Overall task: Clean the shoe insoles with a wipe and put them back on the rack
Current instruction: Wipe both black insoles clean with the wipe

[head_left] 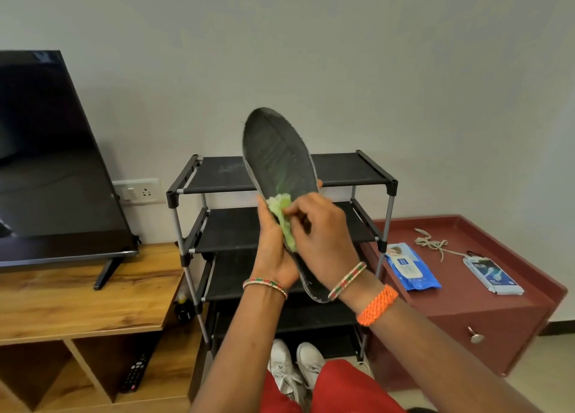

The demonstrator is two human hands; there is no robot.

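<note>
The black four-tier rack with grey metal posts (281, 176) stands at frame centre, against the wall. Its top shelf is bare and open from above and from the front. The lower tiers are open only from the front, each roofed by the shelf above. A dark oval foam insole (280, 160), held upright in front of the rack, blocks the direct line to the middle of the top shelf. At left, a black flat television (53, 151) on a wooden tabletop (77, 294) crowds that side. At right, the maroon tabletop (485, 225) carries a blue wipes packet (412, 269), a small card packet (491, 275) and a pale cord (432, 244). A pair of white shoes (295, 369) occupy the floor before the rack.
</note>
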